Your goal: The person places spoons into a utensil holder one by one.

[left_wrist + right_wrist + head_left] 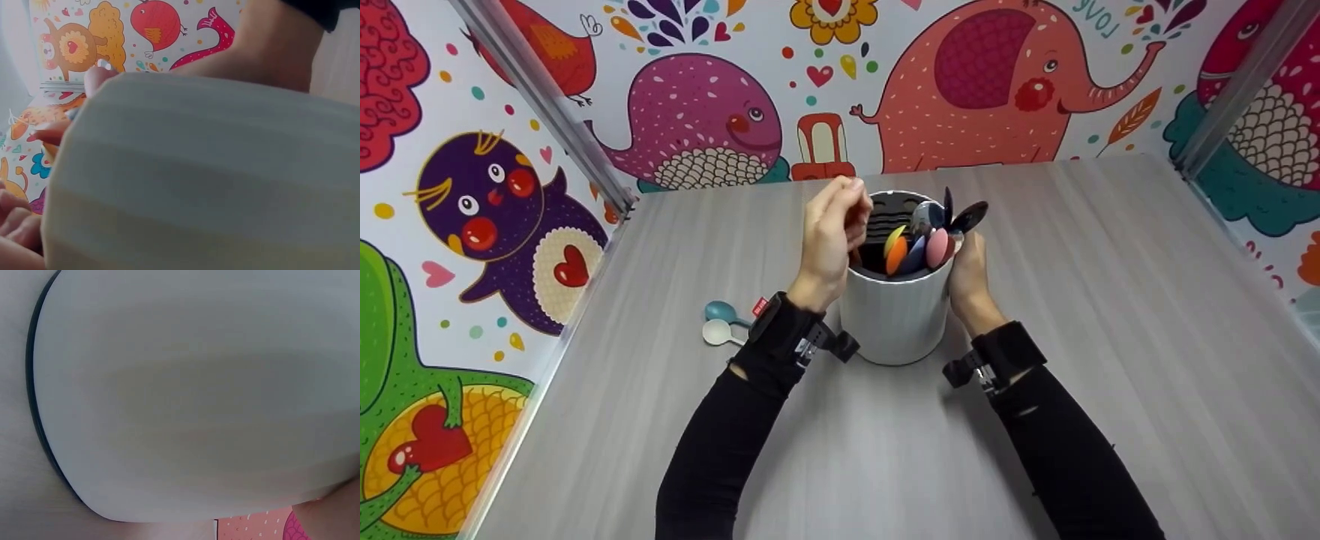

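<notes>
White cup upright mid-table, the landmark here. Inside it, spoons bowl-up: orange, yellow, pink, dark blue, silver, black, leaning toward the cup's right rim. Dark slotted insert visible in the far part of the opening.

Right hand pressed against the cup's right wall, fingers wrapped round it near the rim, gripping. Fills the right wrist view almost whole: cup wall close up, dark base edge at left.

Left hand above the cup's left rim, fingers curled and bunched, tips over the opening. Whether pinching a spoon or clenched on nothing: cannot tell. In the left wrist view, cup wall close, a pink spoon tip poking above its rim.

Left of the cup, on the table beyond the left wrist: teal spoon and white spoon, side by side, touching or nearly so.
</notes>
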### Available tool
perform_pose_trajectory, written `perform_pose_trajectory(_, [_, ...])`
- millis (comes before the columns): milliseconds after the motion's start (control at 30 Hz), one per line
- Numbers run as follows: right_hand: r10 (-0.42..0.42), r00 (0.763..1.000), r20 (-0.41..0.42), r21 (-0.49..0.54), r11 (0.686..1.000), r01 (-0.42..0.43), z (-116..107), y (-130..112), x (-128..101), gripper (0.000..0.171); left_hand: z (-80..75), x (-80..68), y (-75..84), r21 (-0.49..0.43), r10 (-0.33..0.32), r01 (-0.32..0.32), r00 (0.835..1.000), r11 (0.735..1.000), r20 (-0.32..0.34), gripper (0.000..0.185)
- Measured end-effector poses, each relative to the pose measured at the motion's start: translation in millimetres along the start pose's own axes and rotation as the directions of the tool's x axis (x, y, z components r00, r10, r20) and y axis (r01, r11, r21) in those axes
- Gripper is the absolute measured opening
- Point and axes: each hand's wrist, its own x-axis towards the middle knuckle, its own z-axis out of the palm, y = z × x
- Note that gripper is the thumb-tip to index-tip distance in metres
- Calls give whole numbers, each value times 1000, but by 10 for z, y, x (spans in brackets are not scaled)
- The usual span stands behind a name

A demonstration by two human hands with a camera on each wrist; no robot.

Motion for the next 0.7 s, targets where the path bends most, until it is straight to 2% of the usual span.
perform_pose_trajectory(167, [4, 1000, -26, -4, 1000, -4, 2, -2, -6, 46, 24, -14, 14, 92, -72, 68, 997, 993, 39, 24])
perform_pose_trajectory(300, [-8, 1000, -27, -10, 1000, 8, -2, -6, -4, 45, 47, -14, 21, 163, -100, 87, 992, 983, 73, 22])
perform_pose_trajectory(400, [-3, 1000, -26, -12, 1000, 3, -1, -7, -6, 45, 53, -12, 15, 263, -99, 74, 991, 962, 86, 22])
perform_pose_trajectory(500, [5, 1000, -29, -18, 1000, -5, -4, -3, -3, 44, 57, -13, 3, 403, -74, 34, 994, 914, 86, 21])
perform_pose_trajectory(633, [9, 999, -31, -35, 999, -10, -4, -1, -4, 45, 58, -18, -11, 554, -46, -20, 994, 832, 104, 22])
perform_pose_trajectory(700, [6, 1000, -28, -29, 1000, -7, -1, -4, -5, 46, 56, -17, -22, 624, -38, -53, 991, 780, 132, 23])
